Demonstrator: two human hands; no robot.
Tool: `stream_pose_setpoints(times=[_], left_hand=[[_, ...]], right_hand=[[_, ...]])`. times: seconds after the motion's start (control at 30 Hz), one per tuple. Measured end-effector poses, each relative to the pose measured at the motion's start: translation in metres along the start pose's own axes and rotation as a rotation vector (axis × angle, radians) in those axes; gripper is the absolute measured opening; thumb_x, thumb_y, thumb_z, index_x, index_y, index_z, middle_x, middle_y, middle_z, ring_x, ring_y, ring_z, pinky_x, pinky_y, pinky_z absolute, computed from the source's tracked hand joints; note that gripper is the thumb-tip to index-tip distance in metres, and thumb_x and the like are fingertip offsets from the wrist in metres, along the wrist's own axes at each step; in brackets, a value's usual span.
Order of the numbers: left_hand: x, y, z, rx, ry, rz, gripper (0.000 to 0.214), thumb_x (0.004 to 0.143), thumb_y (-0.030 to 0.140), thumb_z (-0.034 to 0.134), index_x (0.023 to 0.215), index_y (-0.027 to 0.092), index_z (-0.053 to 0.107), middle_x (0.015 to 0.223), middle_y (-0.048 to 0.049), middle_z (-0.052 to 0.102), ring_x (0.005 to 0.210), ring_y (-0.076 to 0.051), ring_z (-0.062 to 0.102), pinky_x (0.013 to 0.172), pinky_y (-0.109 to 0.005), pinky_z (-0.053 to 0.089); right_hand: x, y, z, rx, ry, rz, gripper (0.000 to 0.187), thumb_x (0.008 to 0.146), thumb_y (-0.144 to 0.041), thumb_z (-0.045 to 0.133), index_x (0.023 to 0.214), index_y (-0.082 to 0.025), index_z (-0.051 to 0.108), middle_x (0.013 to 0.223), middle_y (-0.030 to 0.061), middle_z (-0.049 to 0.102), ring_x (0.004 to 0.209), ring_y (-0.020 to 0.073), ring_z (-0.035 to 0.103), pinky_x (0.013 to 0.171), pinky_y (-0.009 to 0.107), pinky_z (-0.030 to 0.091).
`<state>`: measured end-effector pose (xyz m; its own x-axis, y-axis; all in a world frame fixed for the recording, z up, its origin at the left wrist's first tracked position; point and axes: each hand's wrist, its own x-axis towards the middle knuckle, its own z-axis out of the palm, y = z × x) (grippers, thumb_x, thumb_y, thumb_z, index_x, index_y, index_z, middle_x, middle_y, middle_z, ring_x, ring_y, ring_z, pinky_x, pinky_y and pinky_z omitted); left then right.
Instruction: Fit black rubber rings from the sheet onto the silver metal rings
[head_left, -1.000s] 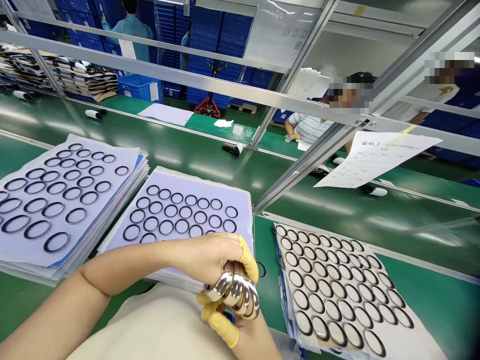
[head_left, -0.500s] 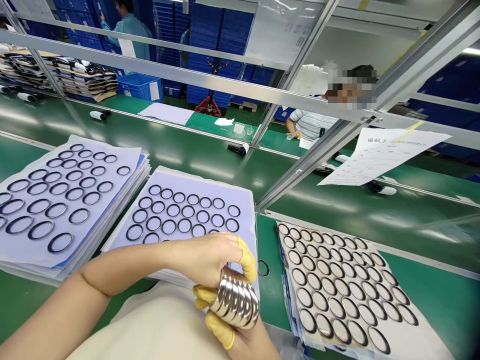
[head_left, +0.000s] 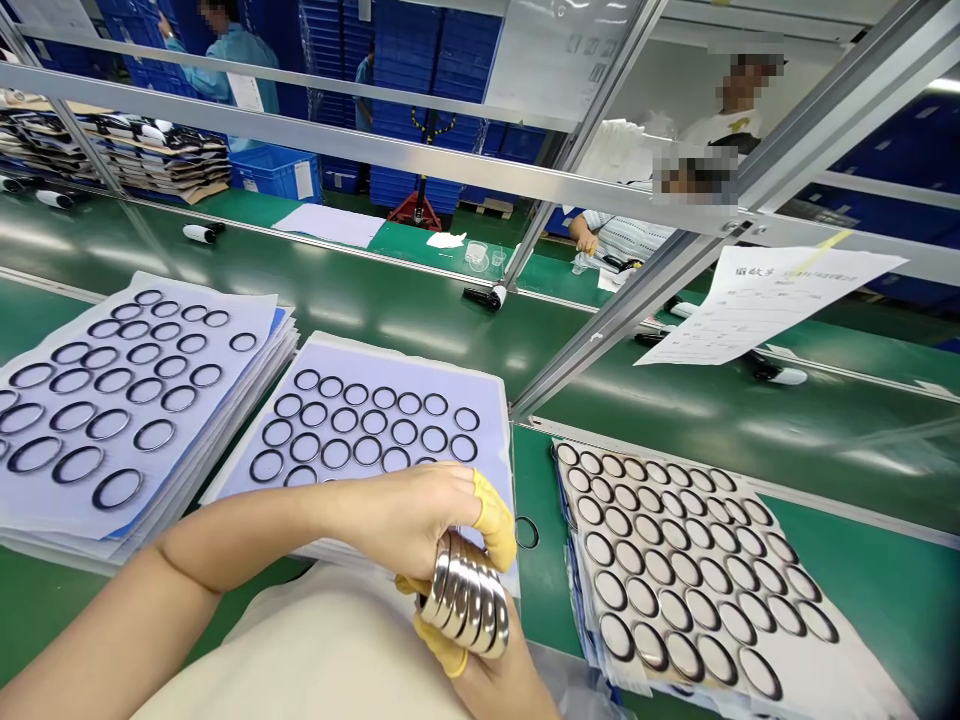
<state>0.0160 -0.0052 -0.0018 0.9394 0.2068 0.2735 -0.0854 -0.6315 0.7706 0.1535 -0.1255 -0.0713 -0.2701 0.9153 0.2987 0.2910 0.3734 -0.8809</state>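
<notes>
**Both hands (head_left: 416, 515) close on a row of shiny metal rings (head_left: 471, 605)**

From my seat I look down through the head camera at two bent arms meeting low in the view. The left hand crosses in from the left and its fingers curl down at the upper end of the metal rings. The right hand (head_left: 504, 678) comes up from below, its fingers closed about the lower side. Yellow covers (head_left: 493, 520) sit on several fingertips, and I cannot tell exactly where each tip presses, since the rings hide part of the grip. The rings are packed side by side, held up in front of the person's pale top (head_left: 300, 650), in front of the middle stack of sheets (head_left: 491, 480).

On that stack, dark-edged rings lie flat in rough rows; the near rows are partly covered by the left arm. A left stack (head_left: 187, 470) carries more such rings, and a right stack (head_left: 832, 680), with a browner top sheet, bears tighter rows. One loose ring (head_left: 537, 532) lies on the green worktop (head_left: 538, 590), between the middle and right stacks. Above, a paper notice (head_left: 750, 310) hangs from the metal frame (head_left: 600, 350); beyond it I see a co-worker's hand (head_left: 583, 238) near a dark object.
</notes>
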Motion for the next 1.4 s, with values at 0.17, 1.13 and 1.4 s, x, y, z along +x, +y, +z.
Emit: stream_pose_setpoints(times=[0.17, 1.13, 1.4], left_hand=[[0.002, -0.002, 0.0, 0.005, 0.04, -0.033, 0.019, 0.074, 0.006, 0.064, 0.088, 0.019, 0.062, 0.097, -0.0038, 0.071, 0.099, -0.019, 0.062, 0.095, -0.032, 0.042], [-0.03, -0.003, 0.016, -0.792, -0.41, -0.271, 0.049, 0.088, 0.066, 0.044, 0.079, 0.018, 0.052, 0.045, 0.0055, 0.044, 0.033, -0.009, 0.04, 0.035, -0.019, 0.037], [-0.033, -0.007, 0.029, -0.719, -0.482, -0.32, 0.055, 0.087, 0.07, 0.038, 0.071, 0.018, 0.048, 0.044, 0.0028, 0.048, 0.036, -0.01, 0.046, 0.036, -0.018, 0.041]], right_hand=[[0.003, -0.006, -0.002, 0.026, -0.007, -0.01, 0.019, 0.086, -0.018, 0.056, 0.092, -0.022, 0.073, 0.071, 0.0023, 0.071, 0.075, 0.0208, 0.069, 0.068, 0.029, 0.059], [-0.004, 0.002, -0.006, -0.261, 0.174, -0.187, 0.029, 0.089, -0.015, 0.045, 0.066, -0.024, 0.06, 0.057, 0.0017, 0.059, 0.052, 0.0176, 0.055, 0.05, 0.029, 0.049], [-0.002, -0.013, -0.018, -0.058, -0.026, 0.013, 0.006, 0.085, -0.02, 0.061, 0.085, -0.024, 0.065, 0.08, 0.0032, 0.064, 0.082, 0.0212, 0.063, 0.081, 0.034, 0.053]])
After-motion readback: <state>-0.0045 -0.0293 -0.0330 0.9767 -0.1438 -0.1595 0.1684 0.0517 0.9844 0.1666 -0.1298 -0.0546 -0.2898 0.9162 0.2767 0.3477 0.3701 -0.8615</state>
